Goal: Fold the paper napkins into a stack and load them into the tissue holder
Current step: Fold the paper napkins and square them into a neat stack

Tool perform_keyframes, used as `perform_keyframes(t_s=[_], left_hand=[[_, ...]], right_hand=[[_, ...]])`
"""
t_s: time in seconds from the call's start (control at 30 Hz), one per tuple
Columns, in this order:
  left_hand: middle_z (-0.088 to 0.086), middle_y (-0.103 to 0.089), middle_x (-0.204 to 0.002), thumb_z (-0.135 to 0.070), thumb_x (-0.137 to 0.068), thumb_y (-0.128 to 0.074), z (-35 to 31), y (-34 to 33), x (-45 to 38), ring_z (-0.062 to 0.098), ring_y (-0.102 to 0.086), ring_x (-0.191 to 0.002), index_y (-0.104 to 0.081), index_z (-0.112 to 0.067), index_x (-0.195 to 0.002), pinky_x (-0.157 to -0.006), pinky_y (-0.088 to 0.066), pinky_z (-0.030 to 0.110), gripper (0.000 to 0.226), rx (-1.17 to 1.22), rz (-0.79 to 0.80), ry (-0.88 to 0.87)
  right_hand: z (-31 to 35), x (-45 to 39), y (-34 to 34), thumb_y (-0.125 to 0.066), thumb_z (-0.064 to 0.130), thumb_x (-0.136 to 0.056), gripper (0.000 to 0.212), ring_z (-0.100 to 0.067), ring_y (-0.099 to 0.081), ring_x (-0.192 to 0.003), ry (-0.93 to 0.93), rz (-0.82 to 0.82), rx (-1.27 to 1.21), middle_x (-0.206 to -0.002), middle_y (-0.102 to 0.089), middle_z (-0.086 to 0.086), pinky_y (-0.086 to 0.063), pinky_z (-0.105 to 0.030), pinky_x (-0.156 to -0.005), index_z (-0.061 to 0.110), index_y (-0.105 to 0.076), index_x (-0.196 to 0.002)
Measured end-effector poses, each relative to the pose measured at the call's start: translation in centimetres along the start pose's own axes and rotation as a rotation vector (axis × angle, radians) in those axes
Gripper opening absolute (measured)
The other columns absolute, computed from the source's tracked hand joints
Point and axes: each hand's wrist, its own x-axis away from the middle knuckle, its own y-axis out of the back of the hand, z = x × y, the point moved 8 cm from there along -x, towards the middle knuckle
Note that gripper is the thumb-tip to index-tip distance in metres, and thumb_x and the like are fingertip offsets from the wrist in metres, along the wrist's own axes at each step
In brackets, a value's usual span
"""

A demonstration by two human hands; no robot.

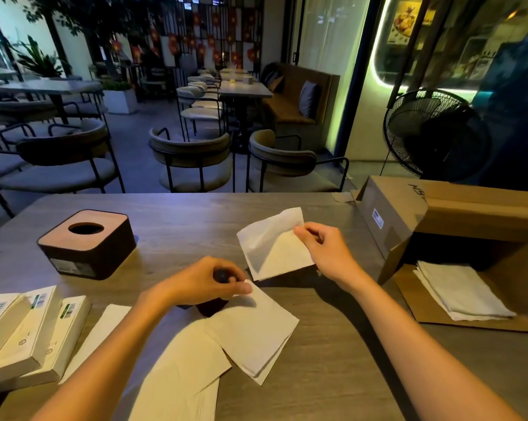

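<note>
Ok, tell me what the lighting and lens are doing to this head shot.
Head view: dim indoor light with a bluish cast on the far table edge; a green-white glow strip flares at upper right; wide-angle bending curves the table edge and cardboard box; the raised napkin in the right hand stays sharp.

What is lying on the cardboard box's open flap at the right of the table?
A stack of white napkins lies on the cardboard box's flap. The box's interior behind it is dark, so any contents there cannot be seen.

One tissue holder, one cardboard box, three napkin packs, two hands
</note>
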Motion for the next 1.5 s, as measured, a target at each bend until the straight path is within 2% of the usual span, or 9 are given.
perform_keyframes(t_s=[0.2,0.4,0.5,0.6,0.7,0.97,1.13,1.3,1.5], left_hand=[[-0.003,-0.069,-0.100,-0.052,-0.093,-0.041,-1.8,1.9,-1.5,0.009,-0.068,-0.088,-0.063,-0.028,-0.109,-0.069,-0.056,0.021,0.036,0.533,-0.373,-0.059],[-0.005,-0.072,-0.096,-0.044,-0.098,-0.052,-2.5,2.3,-4.1,0.003,-0.070,-0.082,-0.065,-0.027,-0.114,-0.066,-0.056,0.015,0.027,0.700,-0.452,-0.039],[-0.008,-0.073,-0.099,-0.032,-0.090,-0.068,-2.0,1.5,-6.0,0.004,-0.073,-0.085,-0.058,-0.021,-0.127,-0.066,-0.059,0.020,0.040,0.694,-0.429,-0.006],[0.002,-0.074,-0.096,-0.020,-0.089,-0.072,-0.6,0.9,-7.5,0.014,-0.073,-0.084,-0.059,-0.014,-0.130,-0.065,-0.059,0.024,0.043,0.615,-0.512,0.051],[0.005,-0.074,-0.097,-0.022,-0.089,-0.073,0.0,0.2,-8.6,0.015,-0.072,-0.082,-0.060,-0.015,-0.127,-0.060,-0.055,0.021,0.041,0.554,-0.559,0.098],[-0.001,-0.075,-0.085,-0.024,-0.085,-0.077,1.2,-0.3,-9.1,0.010,-0.072,-0.083,-0.057,-0.017,-0.130,-0.075,-0.061,0.033,0.050,0.416,-0.619,0.154],[0.000,-0.071,-0.076,-0.031,-0.081,-0.082,1.1,-0.1,-7.4,0.014,-0.069,-0.076,-0.055,-0.021,-0.104,-0.072,-0.059,0.036,0.037,0.408,-0.639,0.157],[0.002,-0.067,-0.072,-0.052,-0.081,-0.074,0.8,-0.9,-4.8,0.018,-0.063,-0.071,-0.062,-0.019,-0.078,-0.066,-0.054,0.033,0.035,0.170,-0.357,0.200],[0.000,-0.066,-0.094,-0.045,-0.081,-0.077,1.6,-1.9,-0.6,0.022,-0.059,-0.096,-0.063,-0.023,-0.087,-0.094,-0.048,0.039,0.027,-0.269,0.065,0.268]], right_hand=[[1.1,-1.2,0.0,-0.055,0.034,-0.104,0.026,0.004,-0.068,-0.081,-0.018,0.038,-0.102,-0.095,-0.074,0.009,-0.050,-0.011,-0.064,0.017,-0.072,-0.113],[0.1,-3.6,1.2,-0.055,0.032,-0.105,0.025,-0.016,-0.063,-0.090,-0.063,0.031,-0.002,-0.104,-0.072,-0.013,-0.047,-0.022,-0.071,0.014,-0.073,-0.106],[-1.3,-4.9,1.9,-0.057,0.031,-0.104,0.028,-0.019,-0.058,-0.088,-0.061,0.041,0.076,-0.105,-0.069,-0.023,-0.041,-0.032,-0.076,0.008,-0.073,-0.110],[-2.8,-5.9,2.6,-0.062,0.033,-0.101,0.027,-0.009,-0.054,-0.074,-0.053,0.027,0.199,-0.080,-0.062,-0.001,-0.041,-0.025,-0.069,0.017,-0.069,-0.122],[-4.2,-6.6,2.9,-0.067,0.033,-0.098,0.036,-0.011,-0.053,-0.070,-0.060,-0.003,0.296,-0.075,-0.061,-0.002,-0.041,-0.024,-0.061,0.024,-0.063,-0.133],[-5.9,-6.9,2.5,-0.069,0.032,-0.097,0.056,-0.014,-0.061,-0.090,-0.056,-0.058,0.350,-0.083,-0.069,-0.006,-0.055,-0.041,-0.090,0.025,-0.048,-0.148],[-4.5,-5.7,2.7,-0.068,0.030,-0.097,0.058,-0.010,-0.061,-0.081,-0.025,-0.116,0.338,-0.089,-0.065,-0.002,-0.046,-0.020,-0.069,0.019,-0.046,-0.150],[-2.0,-3.6,1.9,-0.069,0.031,-0.097,0.052,-0.014,-0.062,-0.091,0.074,-0.156,0.394,-0.100,-0.061,-0.001,-0.058,-0.037,-0.086,0.019,-0.052,-0.145],[1.7,-0.1,-0.8,-0.068,0.034,-0.098,0.036,-0.005,-0.055,-0.082,0.170,-0.135,0.456,-0.096,-0.062,0.003,-0.043,-0.019,-0.070,0.022,-0.063,-0.131]])
